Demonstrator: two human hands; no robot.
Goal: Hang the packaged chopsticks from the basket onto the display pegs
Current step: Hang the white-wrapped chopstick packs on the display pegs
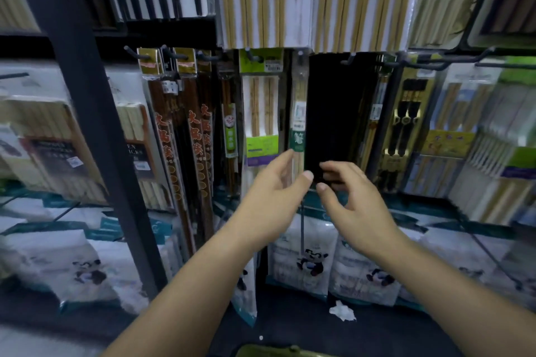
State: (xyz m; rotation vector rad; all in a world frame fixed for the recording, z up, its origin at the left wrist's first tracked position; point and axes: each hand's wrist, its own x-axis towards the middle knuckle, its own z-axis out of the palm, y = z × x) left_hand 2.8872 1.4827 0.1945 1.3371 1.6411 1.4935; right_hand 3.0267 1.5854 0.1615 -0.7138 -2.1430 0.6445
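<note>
A narrow pack of pale chopsticks with a green label hangs from a peg at the centre of the display. My left hand is raised just below it, fingers relaxed and spread, fingertips near the pack's lower end; whether they touch it is unclear. My right hand hovers beside it, fingers loosely curled in front of a dark gap in the rack, holding nothing. The rim of a basket shows at the bottom edge.
Several chopstick packs hang on pegs to both sides: red-lettered dark packs, a green-carded pack, gold and black ones. A dark upright post stands at the left. Panda-printed bags line the lower shelf. A crumpled white scrap lies below.
</note>
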